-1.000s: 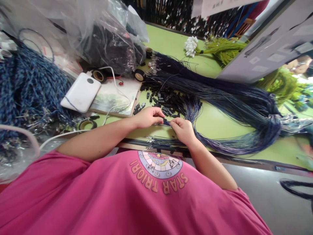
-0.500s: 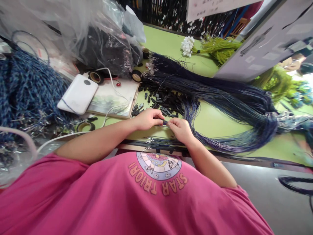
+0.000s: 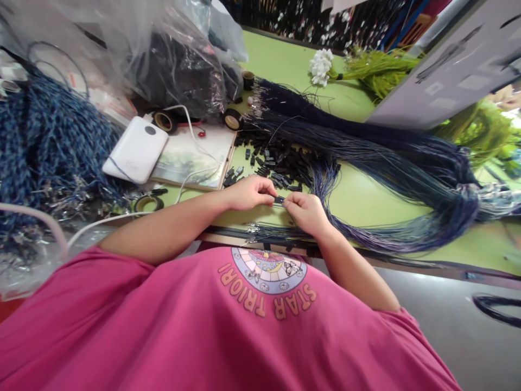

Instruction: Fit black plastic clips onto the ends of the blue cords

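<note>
My left hand (image 3: 249,193) and my right hand (image 3: 306,212) meet near the front edge of the green table (image 3: 358,201). Both pinch a small black connector (image 3: 279,200) between their fingertips. Thin dark blue wires (image 3: 268,232) with metal ends lie under my hands along the edge. Just beyond my fingers sits a pile of small black connectors (image 3: 280,163). A long bundle of blue and purple wires (image 3: 386,163) sweeps from the pile to the right.
A white power bank (image 3: 136,150) lies on a book (image 3: 195,157) at the left, with tape rolls (image 3: 165,120) nearby. Braided blue cords (image 3: 44,146) and plastic bags (image 3: 171,60) fill the left. White flowers (image 3: 320,66) and green stems lie far back.
My hands have come together on a black connector where earlier they worked a wire end. The view has shifted slightly.
</note>
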{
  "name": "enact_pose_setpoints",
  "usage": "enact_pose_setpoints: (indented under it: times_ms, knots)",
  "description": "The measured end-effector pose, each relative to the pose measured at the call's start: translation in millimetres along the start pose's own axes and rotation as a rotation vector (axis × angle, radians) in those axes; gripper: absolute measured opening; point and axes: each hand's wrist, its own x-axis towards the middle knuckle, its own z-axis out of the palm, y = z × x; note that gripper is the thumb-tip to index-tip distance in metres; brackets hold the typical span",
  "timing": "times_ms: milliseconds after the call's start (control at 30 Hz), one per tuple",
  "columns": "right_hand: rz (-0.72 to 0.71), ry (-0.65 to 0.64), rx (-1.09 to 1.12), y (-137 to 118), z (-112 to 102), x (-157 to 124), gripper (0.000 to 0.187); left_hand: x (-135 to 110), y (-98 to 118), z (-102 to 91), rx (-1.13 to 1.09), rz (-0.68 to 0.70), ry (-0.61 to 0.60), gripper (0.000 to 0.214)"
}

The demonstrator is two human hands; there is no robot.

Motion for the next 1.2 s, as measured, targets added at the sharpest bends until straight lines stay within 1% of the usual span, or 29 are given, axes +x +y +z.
enact_pose_setpoints:
  times_ms: [133, 267, 333, 400, 500, 567, 733, 800, 900, 1000, 1067, 1133, 1200]
  knots:
    - [0.009, -0.053, 0.011, -1.6, -3.7, 0.4, 0.021, -1.4, 1.5, -2.6, -0.032, -0.018, -0.066, 0.004]
    - [0.016, -0.063, 0.002, -1.1, -3.3, 1.2, 0.022, -0.7, 0.3, 2.0, -0.01, -0.022, -0.085, 0.006]
    - [0.012, -0.055, -0.004, -0.2, -2.4, 1.4, 0.022, 0.0, -1.2, 5.0, 0.022, -0.012, -0.055, 0.006]
    - [0.019, -0.033, -0.001, 0.9, -1.7, 1.4, 0.022, 0.4, -2.8, 7.2, 0.032, -0.008, 0.005, 0.006]
    - [0.035, -0.005, -0.003, 2.1, -0.7, 0.7, 0.023, 0.6, -5.2, 9.2, -0.002, -0.007, 0.094, 0.007]
    - [0.039, 0.003, -0.003, 2.4, 0.4, 0.0, 0.024, 0.7, -6.7, 10.0, -0.029, 0.012, 0.121, 0.008]
    - [0.048, 0.01, 0.003, 1.5, 2.7, -0.1, 0.023, 0.9, -6.7, 9.6, 0.008, 0.056, 0.072, 0.007]
    - [0.059, 0.011, 0.029, 1.5, 2.1, 1.2, 0.023, 0.6, -3.9, 8.7, 0.021, 0.038, 0.065, 0.007]
    - [0.077, 0.04, 0.097, 4.8, -1.8, 4.1, 0.023, 0.2, 0.9, 7.0, -0.03, -0.023, 0.086, 0.007]
    - [0.119, 0.067, 0.205, 10.8, -8.7, 5.5, 0.028, 0.4, 2.9, 5.2, -0.087, -0.077, 0.104, 0.008]
    - [0.137, 0.079, 0.249, 13.0, -13.5, 4.1, 0.034, 0.6, 2.4, 4.0, -0.105, -0.081, 0.104, 0.008]
    - [0.1, 0.073, 0.165, 11.2, -17.5, 0.9, 0.038, 0.8, 1.0, 3.2, -0.112, -0.069, 0.099, 0.007]
    - [-0.004, -0.01, -0.062, 6.3, -21.7, -3.1, 0.034, 0.9, -1.1, 2.9, -0.101, -0.057, 0.104, 0.007]
